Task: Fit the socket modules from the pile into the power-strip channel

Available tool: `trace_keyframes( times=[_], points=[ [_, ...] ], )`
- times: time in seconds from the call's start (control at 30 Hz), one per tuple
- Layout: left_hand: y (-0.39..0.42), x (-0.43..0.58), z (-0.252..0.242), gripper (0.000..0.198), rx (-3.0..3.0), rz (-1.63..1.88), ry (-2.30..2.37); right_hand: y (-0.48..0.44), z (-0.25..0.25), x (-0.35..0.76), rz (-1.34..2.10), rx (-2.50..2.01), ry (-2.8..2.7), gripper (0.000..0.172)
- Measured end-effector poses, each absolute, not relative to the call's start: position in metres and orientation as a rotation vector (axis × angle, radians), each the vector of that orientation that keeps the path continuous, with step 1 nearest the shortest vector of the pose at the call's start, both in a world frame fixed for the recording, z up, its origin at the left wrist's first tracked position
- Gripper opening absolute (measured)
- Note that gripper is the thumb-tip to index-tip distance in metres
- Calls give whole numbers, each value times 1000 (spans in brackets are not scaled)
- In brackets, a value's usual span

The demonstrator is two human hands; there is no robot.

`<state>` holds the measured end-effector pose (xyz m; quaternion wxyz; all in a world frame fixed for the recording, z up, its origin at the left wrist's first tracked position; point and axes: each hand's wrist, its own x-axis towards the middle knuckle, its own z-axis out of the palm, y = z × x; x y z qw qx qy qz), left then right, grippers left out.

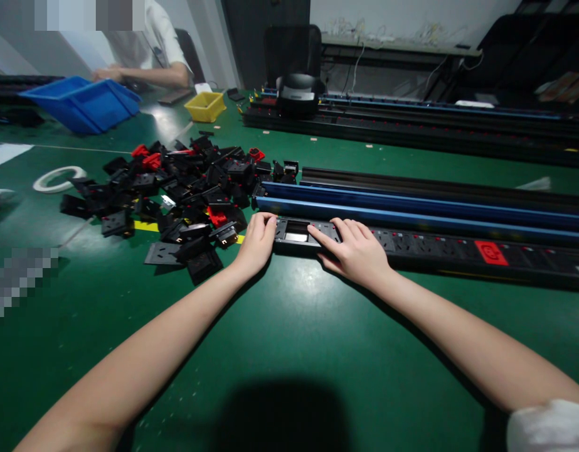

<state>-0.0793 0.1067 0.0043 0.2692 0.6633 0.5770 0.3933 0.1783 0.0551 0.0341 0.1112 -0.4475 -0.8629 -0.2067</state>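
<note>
A long black power strip [440, 251] with socket modules and a red label lies across the green table. My left hand [256, 242] grips its left end, fingers curled against the end. My right hand [355, 250] lies on top of the strip just right of an unfilled slot [296, 231], fingers stretched and pressing on a socket module [327, 231]. A heap of loose black and red socket modules [176, 194] lies to the left of my left hand.
Blue and black rails [411, 204] lie behind the strip, more rails [411, 122] farther back. A blue bin [84, 103], a yellow bin [205, 107], a white tape ring [58, 179]. Another person's arms rest at the far left [143, 75].
</note>
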Motion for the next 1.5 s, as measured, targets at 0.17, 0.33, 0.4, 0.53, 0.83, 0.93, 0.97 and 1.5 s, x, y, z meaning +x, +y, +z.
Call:
trace_keyframes(
  times=[0.17, 0.33, 0.4, 0.53, 0.83, 0.93, 0.97, 1.5],
  points=[
    [108, -80, 7, 49, 1867, 974, 1553, 55, 33, 178, -621, -1317, -2532, 65],
    [107, -80, 10, 53, 1865, 919, 1558, 55, 33, 178, -648, -1316, -2530, 62],
    [108, -81, 10, 54, 1880, 905, 1555, 55, 34, 178, -642, -1317, -2535, 63],
    [109, -82, 11, 54, 1897, 875, 1551, 55, 34, 178, -614, -1318, -2539, 67],
    [104, -79, 13, 55, 1997, 798, 1486, 55, 33, 178, -591, -1316, -2534, 68],
    [103, -77, 15, 61, 2029, 752, 1482, 55, 34, 178, -579, -1317, -2538, 68],
    [102, -77, 15, 63, 2033, 739, 1486, 55, 34, 178, -580, -1317, -2540, 68],
    [103, -82, 12, 93, 2006, 684, 1505, 56, 35, 177, -623, -1320, -2543, 62]
  ],
)
